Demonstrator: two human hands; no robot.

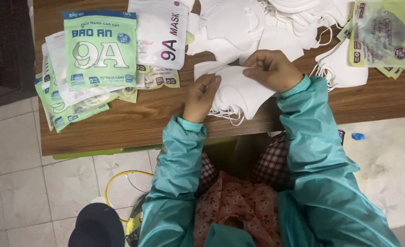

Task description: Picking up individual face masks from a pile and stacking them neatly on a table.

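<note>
A small stack of white folded face masks [239,93] lies at the near edge of the brown wooden table [134,123], ear loops hanging over the edge. My left hand [201,96] pinches the stack's left side. My right hand [272,69] grips its upper right edge with closed fingers. Both arms wear teal sleeves. A large loose pile of white masks [257,25] spreads across the table just beyond my hands.
Green and white mask packets [99,48] are stacked at the table's left, with more packets [383,32] at the far right. A white pouch [161,32] lies beside the green one. On the tiled floor sit a yellow ring [120,176] and a dark cap [97,226].
</note>
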